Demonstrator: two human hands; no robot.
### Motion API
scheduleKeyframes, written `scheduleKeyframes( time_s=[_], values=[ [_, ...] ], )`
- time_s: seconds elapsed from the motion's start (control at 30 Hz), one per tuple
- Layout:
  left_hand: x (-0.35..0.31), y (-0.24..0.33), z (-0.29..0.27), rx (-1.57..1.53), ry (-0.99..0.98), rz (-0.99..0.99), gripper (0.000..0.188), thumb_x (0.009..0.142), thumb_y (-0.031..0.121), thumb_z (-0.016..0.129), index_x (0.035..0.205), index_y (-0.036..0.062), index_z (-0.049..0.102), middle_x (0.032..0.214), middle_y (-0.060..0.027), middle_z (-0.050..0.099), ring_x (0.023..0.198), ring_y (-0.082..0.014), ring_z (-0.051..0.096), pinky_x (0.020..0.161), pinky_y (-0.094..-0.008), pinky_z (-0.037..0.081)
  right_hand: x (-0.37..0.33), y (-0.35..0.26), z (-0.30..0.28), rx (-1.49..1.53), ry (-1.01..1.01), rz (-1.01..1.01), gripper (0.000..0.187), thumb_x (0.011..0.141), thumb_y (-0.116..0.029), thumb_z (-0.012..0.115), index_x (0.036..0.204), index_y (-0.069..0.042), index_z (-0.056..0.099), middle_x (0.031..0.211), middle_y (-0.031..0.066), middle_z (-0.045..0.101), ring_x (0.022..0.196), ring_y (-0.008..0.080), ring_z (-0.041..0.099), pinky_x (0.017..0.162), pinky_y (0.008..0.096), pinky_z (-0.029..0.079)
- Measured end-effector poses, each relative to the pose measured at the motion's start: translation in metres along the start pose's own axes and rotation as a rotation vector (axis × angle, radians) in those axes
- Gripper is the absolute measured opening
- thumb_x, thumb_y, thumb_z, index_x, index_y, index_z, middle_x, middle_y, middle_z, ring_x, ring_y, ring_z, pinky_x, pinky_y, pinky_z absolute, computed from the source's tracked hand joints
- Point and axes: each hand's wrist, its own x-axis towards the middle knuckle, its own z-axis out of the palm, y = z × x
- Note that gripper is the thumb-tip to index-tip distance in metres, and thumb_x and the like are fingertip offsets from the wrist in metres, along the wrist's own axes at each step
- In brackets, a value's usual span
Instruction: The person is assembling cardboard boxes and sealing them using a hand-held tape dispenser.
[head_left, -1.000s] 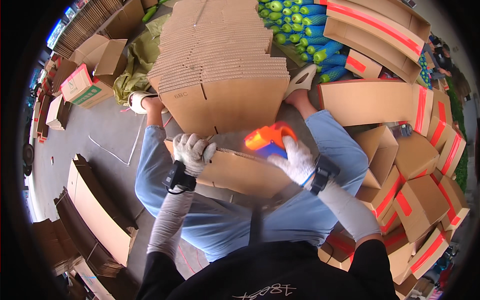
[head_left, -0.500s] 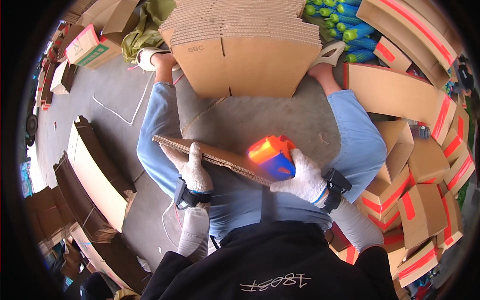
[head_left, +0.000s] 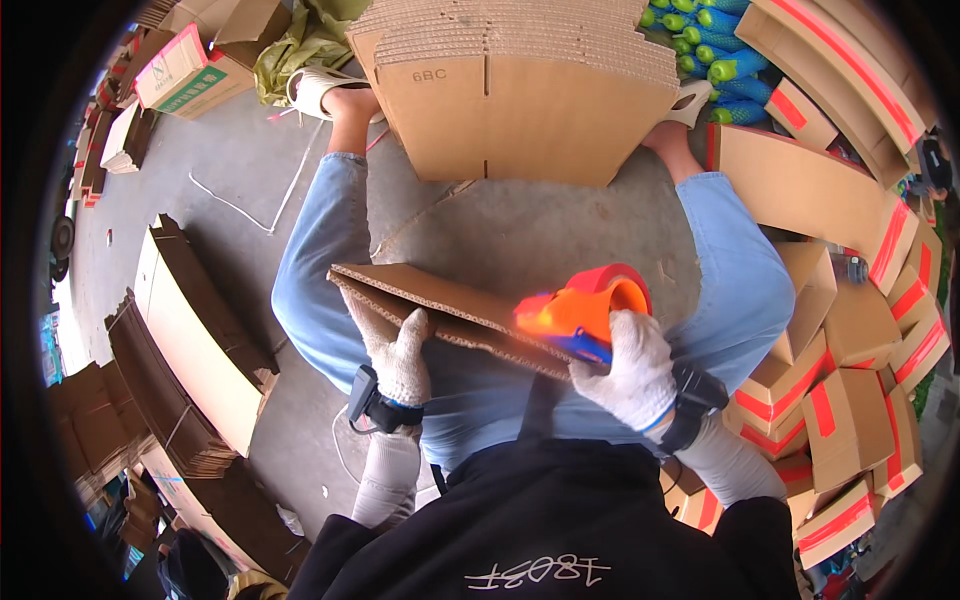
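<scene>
A folded cardboard box (head_left: 425,285) lies across my lap, its layers parted along the near edge. My left hand (head_left: 398,368) grips its left end, with the thumb on the near layer. An orange and blue tape dispenser (head_left: 582,308) with a red tape roll is held in my right hand (head_left: 638,372), fingers wrapped round it. The dispenser's front is at the right part of the cardboard; whether it touches is blurred. Both hands wear white knitted gloves, and a black device is strapped on each wrist.
Between my feet stands a thick stack of flat cardboard boxes (head_left: 530,125). Folded boxes with red tape (head_left: 850,420) pile up on my right. More flat cardboard stacks (head_left: 195,330) lie on the left floor. Green and blue netted things (head_left: 735,65) sit at the far right.
The cardboard's layers have spread further apart. The tape dispenser has moved slightly right and turned, so its red roll now shows. Both hands have shifted a little right in view.
</scene>
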Motion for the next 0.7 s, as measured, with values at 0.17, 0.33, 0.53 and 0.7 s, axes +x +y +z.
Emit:
scheduleKeyframes(
  time_s=[0.17, 0.33, 0.53, 0.7],
  values=[
    [0.011, 0.027, -0.016, 0.168, -0.057, -0.124, 0.081, 0.073, -0.006, 0.053, 0.151, 0.0007, 0.032, 0.133, -0.0093, 0.054, 0.117, -0.0182, 0.055, 0.096, -0.0292, 0.047, 0.007, 0.002, -0.001, -0.050, 0.147, 0.114, 0.056, 0.068, -0.029, 0.083, 0.106, -0.004, 0.052, 0.086, 0.0192, 0.063, 0.076, 0.0424, 0.064, 0.066, 0.0505, 0.052],
    [0.074, 0.065, 0.011, 0.740, -0.467, 0.252, 0.076, 0.072, 0.000, 0.052, 0.147, 0.0003, 0.039, 0.136, -0.0167, 0.058, 0.114, -0.0300, 0.063, 0.096, -0.0396, 0.050, 0.067, 0.031, -0.035, 0.161, 0.471, 0.544, 0.057, 0.073, -0.039, 0.083, 0.107, -0.001, 0.056, 0.088, 0.0175, 0.069, 0.083, 0.0347, 0.069, 0.072, 0.0434, 0.054],
    [0.132, 0.044, 0.059, 1.423, -0.472, 0.354, 0.069, 0.079, 0.007, 0.057, 0.144, 0.0029, 0.038, 0.108, -0.0194, 0.065, 0.087, -0.0332, 0.069, 0.070, -0.0460, 0.056, 0.097, 0.092, -0.015, 1.207, 0.650, 0.519, 0.039, 0.095, -0.032, 0.066, 0.120, -0.001, 0.061, 0.104, 0.0028, 0.065, 0.092, 0.0108, 0.061, 0.080, 0.0286, 0.051],
    [0.107, 0.052, 0.112, 1.703, -0.469, 0.347, 0.069, 0.082, 0.013, 0.060, 0.145, -0.0008, 0.035, 0.110, -0.0175, 0.061, 0.088, -0.0295, 0.070, 0.070, -0.0422, 0.058, 0.057, 0.110, -0.087, 0.892, 0.340, -0.024, 0.067, 0.089, -0.041, 0.071, 0.134, 0.003, 0.050, 0.120, 0.0077, 0.063, 0.109, 0.0152, 0.059, 0.096, 0.0314, 0.047]
  ],
)
